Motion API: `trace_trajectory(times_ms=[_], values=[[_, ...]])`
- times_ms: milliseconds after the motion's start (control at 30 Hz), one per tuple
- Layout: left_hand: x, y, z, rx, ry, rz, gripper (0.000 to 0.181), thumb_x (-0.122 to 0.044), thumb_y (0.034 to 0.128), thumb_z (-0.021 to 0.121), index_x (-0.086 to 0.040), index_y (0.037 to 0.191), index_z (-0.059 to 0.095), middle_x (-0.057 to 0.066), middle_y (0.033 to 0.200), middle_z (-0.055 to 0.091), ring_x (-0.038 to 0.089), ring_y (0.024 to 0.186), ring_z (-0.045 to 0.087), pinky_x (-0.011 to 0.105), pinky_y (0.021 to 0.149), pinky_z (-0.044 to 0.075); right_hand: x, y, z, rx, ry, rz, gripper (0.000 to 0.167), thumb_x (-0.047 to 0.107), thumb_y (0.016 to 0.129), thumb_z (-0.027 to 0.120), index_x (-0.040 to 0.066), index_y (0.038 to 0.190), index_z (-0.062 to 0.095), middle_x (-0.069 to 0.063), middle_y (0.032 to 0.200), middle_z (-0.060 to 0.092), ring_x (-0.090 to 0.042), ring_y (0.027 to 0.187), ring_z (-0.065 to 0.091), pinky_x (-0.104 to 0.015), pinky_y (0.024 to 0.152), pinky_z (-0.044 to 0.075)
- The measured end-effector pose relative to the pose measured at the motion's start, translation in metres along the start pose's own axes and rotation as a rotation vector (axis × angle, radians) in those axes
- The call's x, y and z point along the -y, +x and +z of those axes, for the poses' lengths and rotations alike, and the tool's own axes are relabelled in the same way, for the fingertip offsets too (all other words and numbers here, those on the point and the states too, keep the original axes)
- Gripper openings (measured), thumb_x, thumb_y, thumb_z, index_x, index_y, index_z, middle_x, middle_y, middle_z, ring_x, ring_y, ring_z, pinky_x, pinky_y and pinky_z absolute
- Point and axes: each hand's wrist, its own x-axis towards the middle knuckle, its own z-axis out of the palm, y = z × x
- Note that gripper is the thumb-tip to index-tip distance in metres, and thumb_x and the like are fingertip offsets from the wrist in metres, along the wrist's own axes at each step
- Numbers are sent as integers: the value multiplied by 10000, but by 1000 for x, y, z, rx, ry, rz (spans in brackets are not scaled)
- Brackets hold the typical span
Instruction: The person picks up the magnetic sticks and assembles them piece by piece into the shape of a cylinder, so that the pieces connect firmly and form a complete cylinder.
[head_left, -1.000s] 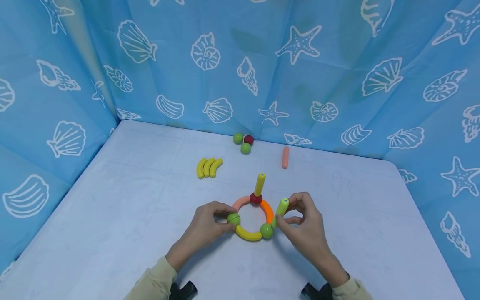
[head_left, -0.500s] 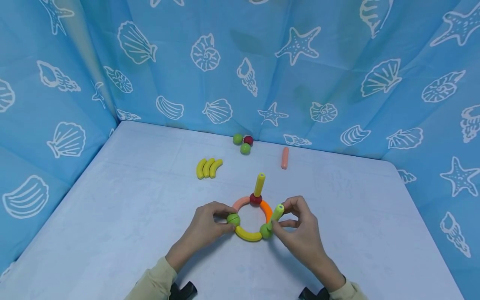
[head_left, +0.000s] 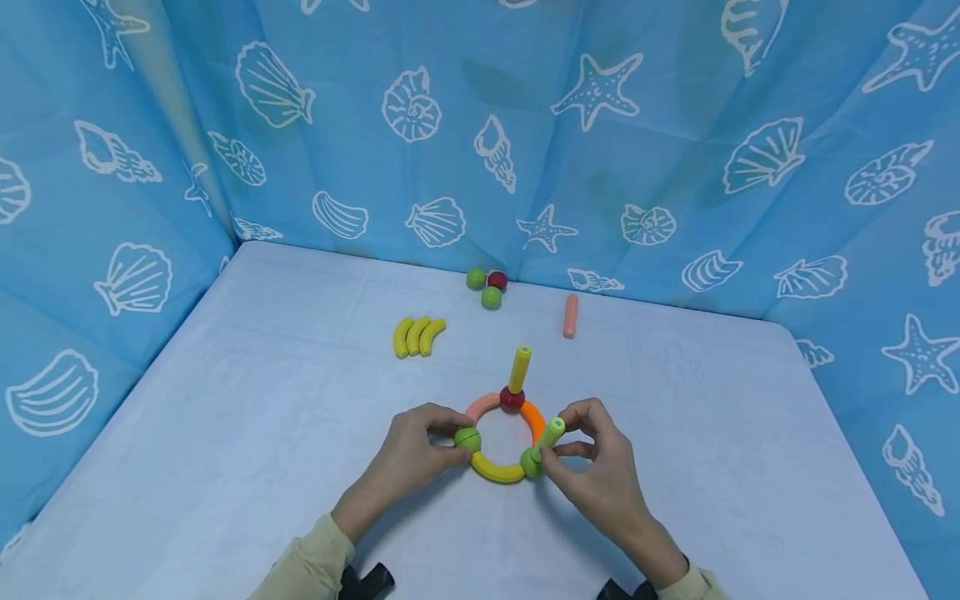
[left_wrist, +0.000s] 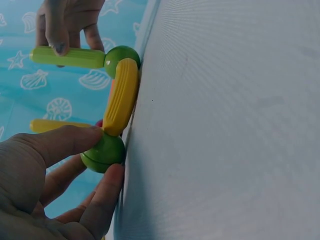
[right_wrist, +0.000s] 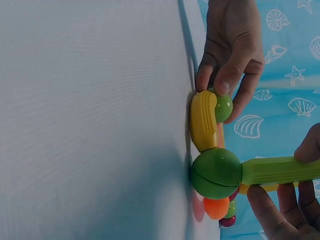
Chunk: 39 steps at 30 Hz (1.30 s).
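Toy rods and balls form a ring on the table. A yellow curved rod (head_left: 497, 472), an orange curved rod (head_left: 534, 419) and a pink curved rod (head_left: 482, 406) join its balls. My left hand (head_left: 420, 440) pinches the left green ball (head_left: 467, 439) between thumb and fingers. My right hand (head_left: 603, 471) pinches a light green straight rod (right_wrist: 277, 171). In the right wrist view this rod's end meets the right green ball (right_wrist: 216, 173). From the red ball (head_left: 512, 397) at the ring's far side, a yellow straight rod (head_left: 519, 371) stands upright.
Several yellow curved rods (head_left: 414, 337) lie side by side behind the ring. Farther back sit two loose green balls (head_left: 491, 297) and a dark red ball (head_left: 497, 281). A pink straight rod (head_left: 571, 317) lies back right. A shell-patterned blue curtain (head_left: 480, 158) borders the table (head_left: 225, 433).
My right hand has moved left and slightly down, bringing the light green rod from beside the right green ball onto it. The left hand and the ring have stayed in place.
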Motion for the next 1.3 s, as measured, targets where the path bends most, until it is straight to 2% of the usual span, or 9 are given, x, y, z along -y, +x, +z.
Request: trace_trajectory(times_ms=[367,867,1033,1133,1300], values=[[0,0,0,7,-6,5,316,-119,810,827,-167,1112,746,-61,1040,667,119,976,631,373,869,537,-5,-6,3,32,-15,-42,403,-90,744,810,103,1045,624,96,967,623,-135,888,646,-282,686,596],[-7,3,-3,32,-7,-16,357,-159,829,819,-130,1167,707,-39,1088,678,123,966,643,335,849,553,-11,-10,4,61,-94,-13,359,-20,740,845,101,1024,662,134,951,640,-99,874,646,-296,692,596],[-9,5,-5,17,14,-59,424,-258,857,798,-128,1239,667,-23,1140,669,123,968,637,320,839,558,-12,-11,4,72,-102,-4,357,-9,743,846,114,1026,666,132,951,642,-100,874,646,-304,685,598],[-11,8,-7,13,37,-78,426,-285,869,781,-137,1250,660,-28,1136,664,128,963,625,300,781,563,-13,-11,4,77,-108,2,363,-1,743,850,134,1025,665,138,950,644,-94,873,645,-296,686,596],[-17,21,-17,36,89,-20,355,-240,901,749,-111,1225,679,4,1152,673,168,1005,632,303,753,571,-13,-11,3,99,-128,38,351,26,748,857,163,1013,672,143,941,650,-83,866,642,-289,692,595]])
